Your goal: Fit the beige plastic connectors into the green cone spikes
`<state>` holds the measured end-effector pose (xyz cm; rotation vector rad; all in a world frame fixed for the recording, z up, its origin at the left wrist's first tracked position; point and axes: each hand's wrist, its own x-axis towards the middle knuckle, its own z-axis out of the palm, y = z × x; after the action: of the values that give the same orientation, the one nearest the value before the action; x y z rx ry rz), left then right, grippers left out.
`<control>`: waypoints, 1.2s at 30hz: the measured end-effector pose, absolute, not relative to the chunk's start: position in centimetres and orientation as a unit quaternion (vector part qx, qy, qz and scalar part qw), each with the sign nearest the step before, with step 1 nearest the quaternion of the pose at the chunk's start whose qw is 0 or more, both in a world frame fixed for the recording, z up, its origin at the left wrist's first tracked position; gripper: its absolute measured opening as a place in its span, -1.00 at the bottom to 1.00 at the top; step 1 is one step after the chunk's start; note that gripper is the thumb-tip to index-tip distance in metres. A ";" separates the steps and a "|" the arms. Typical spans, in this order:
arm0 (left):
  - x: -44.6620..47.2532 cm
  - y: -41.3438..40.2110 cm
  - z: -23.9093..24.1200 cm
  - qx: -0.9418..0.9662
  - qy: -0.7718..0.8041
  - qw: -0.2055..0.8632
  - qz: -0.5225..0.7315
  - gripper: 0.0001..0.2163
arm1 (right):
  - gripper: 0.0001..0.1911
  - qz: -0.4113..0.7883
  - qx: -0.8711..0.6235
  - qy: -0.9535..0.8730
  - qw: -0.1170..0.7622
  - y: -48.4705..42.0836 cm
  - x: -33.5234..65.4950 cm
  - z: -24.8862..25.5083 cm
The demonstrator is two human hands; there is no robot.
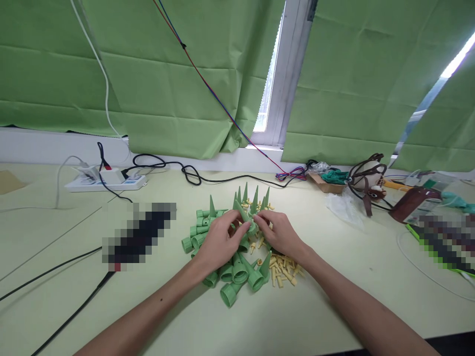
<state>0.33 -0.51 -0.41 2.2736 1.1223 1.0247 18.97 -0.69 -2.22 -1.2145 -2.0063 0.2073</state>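
My left hand [221, 238] is closed around a green plastic nozzle with a long pointed cone [242, 211], holding it tilted above the pile. Fingertips of my right hand [279, 231] are pinched together at the right side of that nozzle; whatever is between them is too small to make out. Under and around both hands lies a heap of similar green nozzles [239, 271], some on their sides with round open ends showing, others pointing up. Small yellow plastic pieces [284, 271] are scattered beneath and beside my right hand, with more behind the nozzles.
A white power strip [107, 184] with plugs stands at the back left. A blurred dark object [143, 235] with a cable lies left of the pile. Toward the right are a clear plastic bag [345, 210], a small cardboard box [326, 183] and a dark red container [415, 203].
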 end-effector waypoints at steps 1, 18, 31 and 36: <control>0.3 -0.4 -0.4 0.803 0.412 0.223 0.367 -0.73 | -0.67 0.080 -0.474 -0.788 0.384 -0.7 19.0 -2.2; 0.1 -0.2 -0.4 0.805 0.442 0.154 0.365 -0.79 | -0.86 0.050 -0.453 -0.840 0.295 -0.4 20.0 -2.2; 0.2 -0.3 -0.4 0.808 0.451 0.161 0.343 -0.84 | -0.87 0.067 -0.463 -0.845 0.259 -0.4 19.6 -2.8; 0.1 -0.3 -0.4 0.816 0.448 0.165 0.326 -0.85 | -0.87 0.085 -0.468 -0.843 0.252 -0.5 19.5 -2.5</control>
<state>0.11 -0.31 -0.43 2.3246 1.2778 0.9294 19.46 -0.54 -2.55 -1.2734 -2.2925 0.2301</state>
